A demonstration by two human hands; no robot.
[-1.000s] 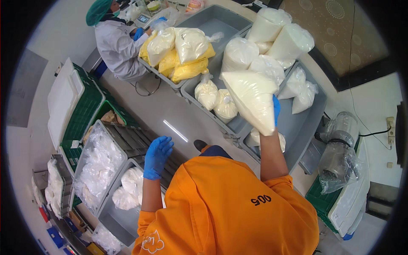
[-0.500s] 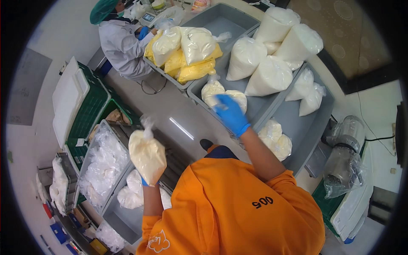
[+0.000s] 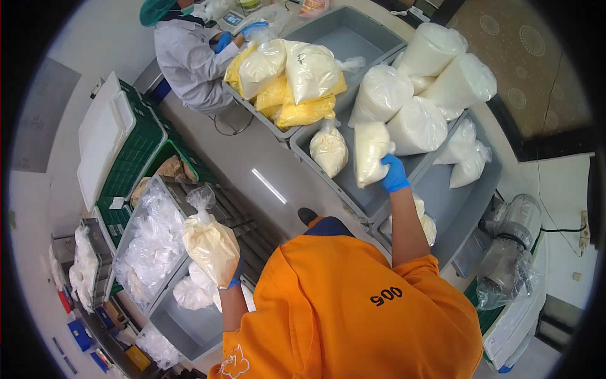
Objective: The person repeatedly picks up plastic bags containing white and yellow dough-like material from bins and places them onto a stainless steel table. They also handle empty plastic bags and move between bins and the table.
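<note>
The person in the orange top (image 3: pixel 360 303) now has both hands laden. Half a second ago only the left hand carried a bag, and the right hand reached bare across the tray; the pairing leaves, I judge, no hand free for another bag. In the left hand (image 3: pixel 237 273) sits a knotted cream bag (image 3: pixel 211 249), its neck upward, over the grey bin on that side; the glove is mostly hidden beneath it, so I can't tell how the fingers lie. The right hand (image 3: pixel 395 174) pinches the side of a paler bag (image 3: pixel 371 151), fingers and thumb closed on the plastic, over the middle tray (image 3: pixel 348 180) and just by the big white bags (image 3: pixel 416 126).

That tray is deep and grey, set between the right-hand tray (image 3: pixel 464 196) and the far tray (image 3: pixel 353 35). One round tied bag (image 3: pixel 329 151) rests near its left edge. In the far tray, cream bags (image 3: pixel 312 69) lie on yellow packs (image 3: pixel 306 112).

Across the room stand green crates (image 3: pixel 136 139). A co-worker (image 3: pixel 192 63) in a pale coat and green cap works beside a small scale (image 3: pixel 232 18).
</note>
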